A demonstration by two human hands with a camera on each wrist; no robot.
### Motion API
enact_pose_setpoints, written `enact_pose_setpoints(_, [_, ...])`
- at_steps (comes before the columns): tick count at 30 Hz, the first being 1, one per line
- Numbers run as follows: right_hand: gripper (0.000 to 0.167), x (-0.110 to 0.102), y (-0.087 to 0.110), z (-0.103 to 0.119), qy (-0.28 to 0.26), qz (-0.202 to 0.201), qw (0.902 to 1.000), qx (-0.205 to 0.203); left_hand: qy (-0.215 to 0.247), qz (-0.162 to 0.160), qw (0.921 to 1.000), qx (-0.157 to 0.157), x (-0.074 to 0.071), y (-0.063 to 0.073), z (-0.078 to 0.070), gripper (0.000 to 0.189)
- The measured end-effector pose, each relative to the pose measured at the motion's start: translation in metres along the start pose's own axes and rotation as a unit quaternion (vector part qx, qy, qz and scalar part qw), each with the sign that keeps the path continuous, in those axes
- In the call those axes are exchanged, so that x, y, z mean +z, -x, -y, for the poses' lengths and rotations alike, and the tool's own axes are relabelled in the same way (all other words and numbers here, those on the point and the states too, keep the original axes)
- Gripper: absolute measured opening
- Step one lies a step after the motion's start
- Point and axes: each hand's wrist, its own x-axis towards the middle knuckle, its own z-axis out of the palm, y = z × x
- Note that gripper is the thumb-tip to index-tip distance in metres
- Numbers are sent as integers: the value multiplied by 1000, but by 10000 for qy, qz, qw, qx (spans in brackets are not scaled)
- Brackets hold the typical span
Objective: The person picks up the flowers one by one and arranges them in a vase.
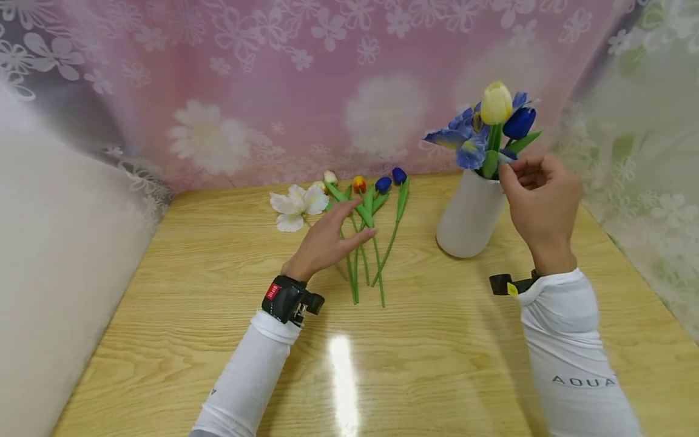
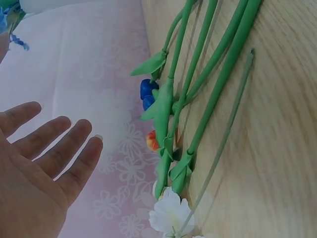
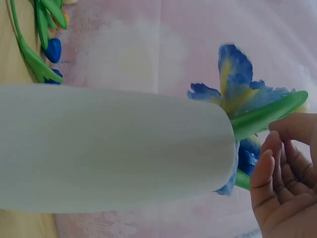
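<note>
On the right, a white vase [image 1: 471, 215] holds a pale yellow tulip [image 1: 496, 104], a dark blue tulip [image 1: 519, 123] and blue iris blooms [image 1: 461, 136]. My right hand [image 1: 546, 197] is at the vase's rim with curled fingers. Its thumb and index tips come close together at the edge of a green leaf [image 3: 267, 115]; whether they pinch it cannot be told. My left hand [image 1: 327, 240] hovers over loose flower stems with its fingers extended, holding nothing. Below it lie blue tulips [image 1: 383, 185], a red-orange tulip [image 1: 358, 184] and a white flower [image 1: 295, 206].
The flowers lie on a wood-grain table [image 1: 218, 340]. A pink floral curtain [image 1: 306, 91] hangs behind it, and a pale wall [image 1: 60, 243] stands at the left. Green-and-white floral fabric [image 1: 650, 182] hangs along the right side.
</note>
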Motion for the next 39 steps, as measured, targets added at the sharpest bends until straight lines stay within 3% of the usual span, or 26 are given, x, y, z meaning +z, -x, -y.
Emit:
enact_pose_setpoints(10, [20,6,18,-9,-203,238,9988,-387,-25,148,9997,-211,2,2,8,77])
enact_pose_setpoints(16, [18,16,28,-5,-473,701,9939,-705,-67,128,9993,-334,-1,6,15,76])
enact_pose_setpoints(21, [13,32,35,-10,-527,1314,9852,-971,-97,149,9991,-387,-1,9,21,75])
enact_pose_setpoints(31, [15,65,51,-25,-222,2233,9694,-996,-202,85,9984,-526,-7,21,33,75])
enact_pose_setpoints(39, [22,86,61,-30,197,3178,9459,-623,-336,52,9969,-705,-13,31,44,79])
